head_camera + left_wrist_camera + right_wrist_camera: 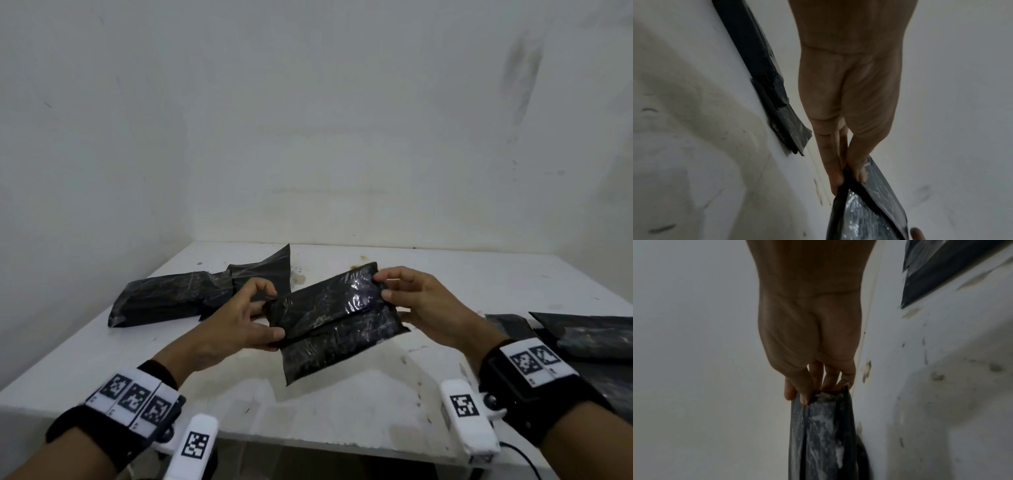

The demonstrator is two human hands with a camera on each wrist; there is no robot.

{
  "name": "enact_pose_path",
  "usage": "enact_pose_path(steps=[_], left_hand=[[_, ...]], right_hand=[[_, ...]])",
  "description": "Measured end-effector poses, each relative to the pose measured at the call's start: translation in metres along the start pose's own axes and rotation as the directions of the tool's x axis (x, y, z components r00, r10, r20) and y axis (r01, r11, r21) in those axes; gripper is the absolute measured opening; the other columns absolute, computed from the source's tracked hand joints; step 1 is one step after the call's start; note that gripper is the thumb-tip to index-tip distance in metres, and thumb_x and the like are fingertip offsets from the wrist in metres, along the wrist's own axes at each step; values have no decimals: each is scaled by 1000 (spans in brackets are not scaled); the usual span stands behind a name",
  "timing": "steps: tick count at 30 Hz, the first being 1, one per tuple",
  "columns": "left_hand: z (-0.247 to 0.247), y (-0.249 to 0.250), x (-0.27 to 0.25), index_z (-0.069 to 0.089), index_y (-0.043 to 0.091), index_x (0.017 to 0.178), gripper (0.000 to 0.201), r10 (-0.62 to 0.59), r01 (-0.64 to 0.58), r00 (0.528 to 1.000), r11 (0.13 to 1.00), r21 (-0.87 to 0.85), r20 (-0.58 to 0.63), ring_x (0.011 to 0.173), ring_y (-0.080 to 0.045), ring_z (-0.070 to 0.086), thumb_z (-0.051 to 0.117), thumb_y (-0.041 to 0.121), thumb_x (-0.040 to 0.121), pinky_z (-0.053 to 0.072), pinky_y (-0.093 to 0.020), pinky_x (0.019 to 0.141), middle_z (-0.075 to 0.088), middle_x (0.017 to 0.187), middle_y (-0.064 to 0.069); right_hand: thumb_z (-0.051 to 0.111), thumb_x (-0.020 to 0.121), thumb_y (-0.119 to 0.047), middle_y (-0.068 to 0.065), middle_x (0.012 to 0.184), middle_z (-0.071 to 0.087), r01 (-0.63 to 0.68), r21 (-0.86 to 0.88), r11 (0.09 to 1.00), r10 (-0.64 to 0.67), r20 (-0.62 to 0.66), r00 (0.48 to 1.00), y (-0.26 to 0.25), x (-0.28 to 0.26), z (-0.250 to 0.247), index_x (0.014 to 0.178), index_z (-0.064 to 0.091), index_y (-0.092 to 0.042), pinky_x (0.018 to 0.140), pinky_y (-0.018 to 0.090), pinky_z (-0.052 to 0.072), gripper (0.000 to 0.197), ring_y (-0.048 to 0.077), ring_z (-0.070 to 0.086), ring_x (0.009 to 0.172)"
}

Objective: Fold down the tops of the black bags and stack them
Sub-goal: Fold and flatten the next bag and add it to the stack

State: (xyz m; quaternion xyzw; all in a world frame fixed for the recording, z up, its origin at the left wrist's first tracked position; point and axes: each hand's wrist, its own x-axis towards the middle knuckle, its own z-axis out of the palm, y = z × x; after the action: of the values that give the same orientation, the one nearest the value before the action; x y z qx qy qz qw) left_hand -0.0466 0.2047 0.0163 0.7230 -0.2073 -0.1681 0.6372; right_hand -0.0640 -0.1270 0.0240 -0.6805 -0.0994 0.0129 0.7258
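The left hand [236, 318] pinches the left end of a black bag [334, 320], thumb on top and fingers beneath; the right hand [419, 301] pinches the opposite end at the upper right corner. Between them the bag hangs clear of the desk [342, 404], in the centre of the head frame, its long axis running from lower left up to upper right. Its top flap is already laid over the body, the crease running along that axis, and the lower edge droops toward the bottom of the frame.

Another filled black bag [164, 298] lies on the desk at left centre, nearer the left hand, its top still unfolded. More black bags [589, 337] lie at the right edge, just beyond the right wrist. Setting the held bag down probably means carrying it sideways toward one of these groups; which serves as the stack I cannot tell.
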Motion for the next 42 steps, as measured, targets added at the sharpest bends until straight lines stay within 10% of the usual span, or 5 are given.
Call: enact_pose_path(steps=[5, 13, 24, 36, 42], left_hand=[[13, 4, -14, 42, 13, 109, 48, 71, -74, 997, 985, 153, 20, 93, -41, 73, 77, -6, 82, 62, -43, 79, 59, 126, -13], [23, 12, -20, 53, 51, 114, 46, 225, -222, 972, 810, 542, 61, 125, 6, 51, 82, 46, 78, 56, -30, 94, 41, 140, 31], [38, 39, -12, 51, 44, 132, 76, 181, -220, 974, 891, 396, 134, 94, -20, 70, 85, 5, 76, 55, -22, 65, 59, 128, 8], [34, 32, -29, 43, 37, 136, 85, 161, -166, 986, 931, 325, 42, 111, -10, 66, 81, -6, 74, 56, -32, 92, 65, 122, 16], [33, 24, -32, 43, 39, 138, 88, 224, -195, 971, 944, 267, -84, 116, -12, 64, 80, -8, 73, 55, -36, 99, 63, 124, 17]], right_hand=[[49, 96, 10, 0, 96, 73, 27, -51, 998, -30, -48, 998, -8, 8, 11, 108, 70, -11, 76, 35, 53, 31, 19, 65, 86], [49, 100, 2, 7, 107, 74, 132, -433, 892, -77, 143, 987, -47, 14, 29, 113, 73, -15, 84, 29, 56, 31, 15, 68, 91], [47, 101, 4, -8, 100, 75, 226, -515, 827, -39, 348, 937, -77, 19, 54, 116, 71, -10, 90, 31, 55, 32, 11, 68, 97], [52, 99, -5, -17, 100, 72, 309, -580, 754, -207, 237, 949, -58, 24, 83, 103, 75, -26, 91, 32, 54, 31, 6, 68, 97], [76, 85, -40, -10, 157, 23, 251, -595, 764, -264, 66, 962, -25, 0, 89, 124, 59, -48, 111, 25, 28, 44, -2, 24, 138]])
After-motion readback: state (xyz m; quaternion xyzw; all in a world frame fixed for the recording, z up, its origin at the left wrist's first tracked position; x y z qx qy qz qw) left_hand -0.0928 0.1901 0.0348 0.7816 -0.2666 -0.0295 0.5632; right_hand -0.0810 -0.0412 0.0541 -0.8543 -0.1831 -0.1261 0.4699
